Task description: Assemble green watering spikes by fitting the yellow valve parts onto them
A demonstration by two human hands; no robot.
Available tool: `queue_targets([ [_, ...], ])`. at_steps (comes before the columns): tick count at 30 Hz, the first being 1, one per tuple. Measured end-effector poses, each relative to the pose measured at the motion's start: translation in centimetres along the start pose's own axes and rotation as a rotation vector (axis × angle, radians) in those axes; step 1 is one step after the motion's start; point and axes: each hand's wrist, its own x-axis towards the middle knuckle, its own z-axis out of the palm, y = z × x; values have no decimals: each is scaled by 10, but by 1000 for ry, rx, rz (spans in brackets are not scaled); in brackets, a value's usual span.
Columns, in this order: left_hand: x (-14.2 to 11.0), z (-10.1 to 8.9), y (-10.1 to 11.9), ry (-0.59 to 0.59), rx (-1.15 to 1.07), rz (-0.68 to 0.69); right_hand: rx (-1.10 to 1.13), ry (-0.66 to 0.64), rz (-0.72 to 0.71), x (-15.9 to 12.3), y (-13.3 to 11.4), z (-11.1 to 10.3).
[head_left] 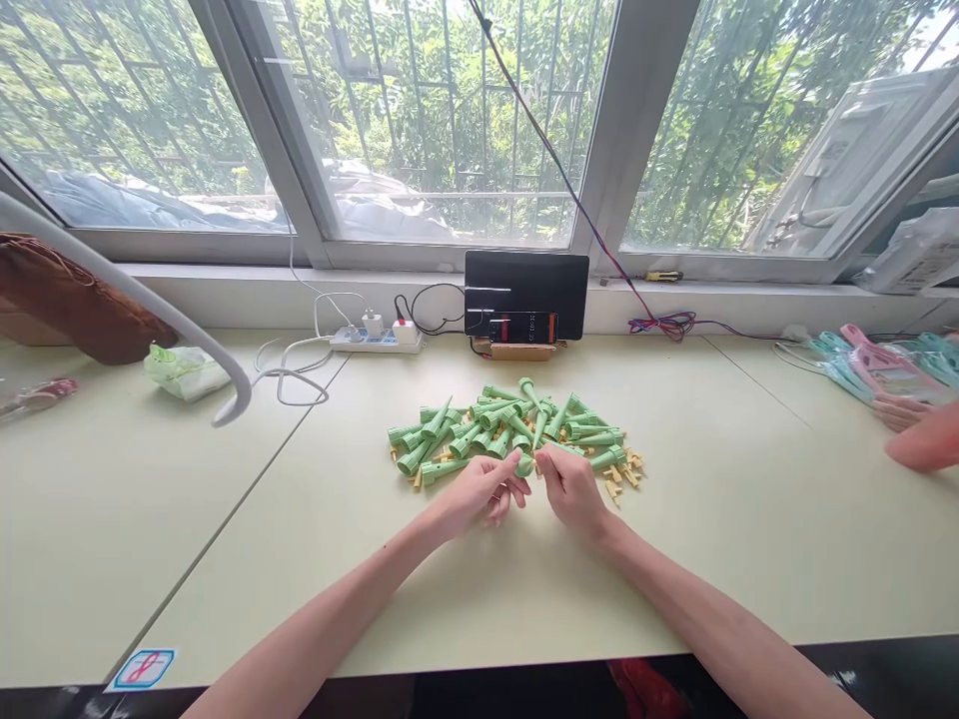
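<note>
Between thumb and fingers, my left hand (488, 487) grips a green plastic watering spike (524, 465), seen nearly end-on. My right hand (573, 484) is pinched close beside it, with a bit of a small yellow valve (537, 465) showing at the fingertips; most of that piece is hidden. The two hands almost meet just in front of a heap of green cone-shaped spikes (466, 439), which lie in all directions. More small yellow valves (615, 474) are scattered at the heap's right edge, and a few poke out at its left side.
Behind the heap, a phone (522, 328) leans against a black screen (525, 275) on a cardboard support. A power strip (376, 340) with cables sits left of it. A white curved arm (172, 325) crosses the left side. Another person's arm (925, 437) reaches in beside pink-and-teal bagged items (884, 364).
</note>
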Motion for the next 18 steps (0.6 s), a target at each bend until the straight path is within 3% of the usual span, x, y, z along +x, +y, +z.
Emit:
queue_targets([
  [9, -2, -1, 6, -26, -31, 37, 3, 1, -8, -1, 1, 1],
  [18, -5, 1, 10, 103, 184, 187, 30, -41, 83, 1, -1, 1],
])
